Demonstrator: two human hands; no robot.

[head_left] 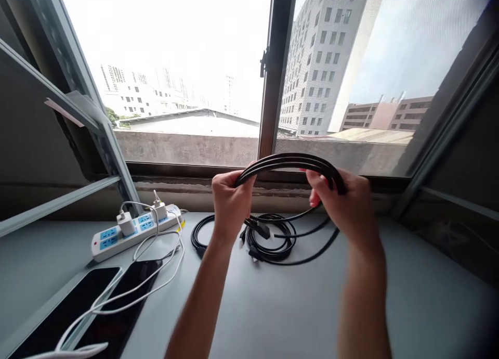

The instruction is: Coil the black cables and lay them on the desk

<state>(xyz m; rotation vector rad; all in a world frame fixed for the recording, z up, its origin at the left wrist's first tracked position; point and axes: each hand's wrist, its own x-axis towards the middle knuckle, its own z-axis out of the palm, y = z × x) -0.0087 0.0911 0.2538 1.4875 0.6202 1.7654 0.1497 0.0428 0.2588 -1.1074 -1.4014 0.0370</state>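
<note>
A looped black cable arches in several strands between my two hands, above the table. Its left end is gripped by my left hand, with the fingers wrapped round the strands. My right hand closes on the right side of the loops, thumb and fingertips towards the middle. Looser strands hang below, curving down from my right hand. A black connector dangles just right of my left hand. Behind and below it, a coiled black cable lies on the table, and another black coil is partly hidden by my left hand.
On the left, a white power strip holds two white chargers. White cables run over two dark-screened devices on the grey table. Metal shelf frames flank a window with a dark frame.
</note>
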